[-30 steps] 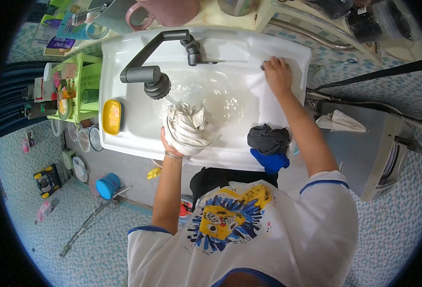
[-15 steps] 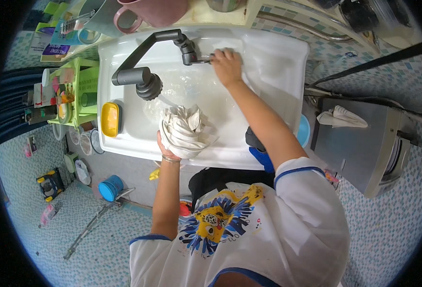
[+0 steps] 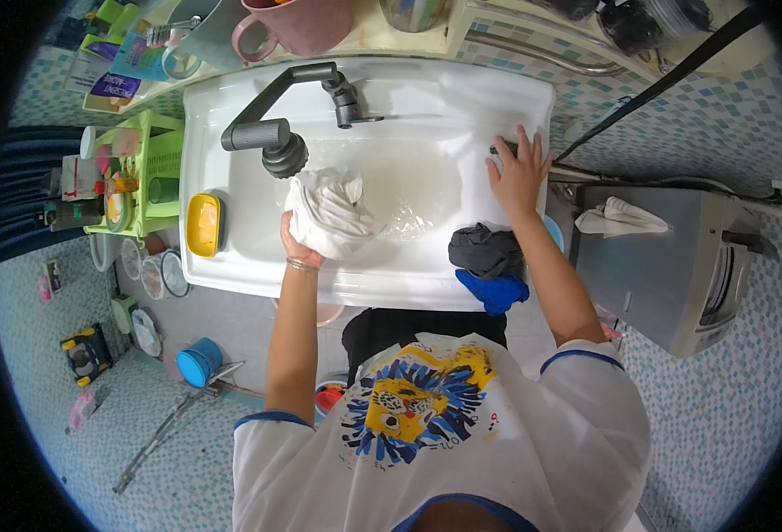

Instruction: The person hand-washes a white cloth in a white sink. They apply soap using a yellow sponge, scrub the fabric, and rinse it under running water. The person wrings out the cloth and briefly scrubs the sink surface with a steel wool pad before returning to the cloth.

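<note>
My left hand (image 3: 299, 244) is closed on a bunched white cloth (image 3: 333, 215), held up under the head of a dark grey faucet (image 3: 259, 136). Shallow water lies in the white sink (image 3: 475, 106) beside the cloth. Over the sink's right ledge, my right hand (image 3: 520, 174) is spread, fingers apart. Its fingertips are at a small dark object (image 3: 502, 146), partly covered, whose kind I cannot make out. Nearer me, a dark grey cloth (image 3: 486, 251) and a blue cloth (image 3: 494, 290) lie on the front right rim.
A yellow soap dish (image 3: 204, 225) sits on the sink's left ledge. Behind the sink, a shelf bears a pink mug (image 3: 300, 25). A green rack (image 3: 159, 168) stands left, a grey appliance (image 3: 646, 266) right. A blue bucket (image 3: 199, 362) is on the floor.
My right hand has left the faucet lever and moved right and nearer to the sink's right ledge. The white cloth has shifted slightly left and away from me, closer to the faucet head.
</note>
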Motion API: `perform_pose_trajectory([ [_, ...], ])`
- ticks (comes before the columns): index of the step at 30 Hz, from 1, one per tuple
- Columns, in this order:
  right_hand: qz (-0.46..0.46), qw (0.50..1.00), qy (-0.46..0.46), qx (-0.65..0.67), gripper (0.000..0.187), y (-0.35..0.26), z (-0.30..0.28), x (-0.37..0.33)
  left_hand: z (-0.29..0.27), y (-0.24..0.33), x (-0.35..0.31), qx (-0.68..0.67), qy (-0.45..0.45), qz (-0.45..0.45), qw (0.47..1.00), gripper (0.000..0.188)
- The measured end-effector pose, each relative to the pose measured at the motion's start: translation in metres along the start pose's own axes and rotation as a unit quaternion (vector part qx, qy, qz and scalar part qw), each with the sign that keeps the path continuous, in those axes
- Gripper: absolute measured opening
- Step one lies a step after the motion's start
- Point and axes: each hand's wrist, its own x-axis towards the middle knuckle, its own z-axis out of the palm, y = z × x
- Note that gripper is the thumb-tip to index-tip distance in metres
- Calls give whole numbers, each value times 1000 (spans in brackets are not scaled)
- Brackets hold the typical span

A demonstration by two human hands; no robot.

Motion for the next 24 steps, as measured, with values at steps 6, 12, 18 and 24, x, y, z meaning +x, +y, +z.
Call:
perform_pose_trajectory([
  [6,3,922,-90,377,37,-79,15,-19,32,9,17,0,-32,-20,999,52],
  [12,116,988,-64,79,70,-89,84,25,28,3,0,-6,-24,-56,998,52],
  [18,-34,992,-75,99,82,-155,114,50,7,-7,-21,-45,-34,-62,996,65],
  [24,-232,931,-155,237,64,-162,106,44,13,5,-37,-52,-35,-48,997,58],
])
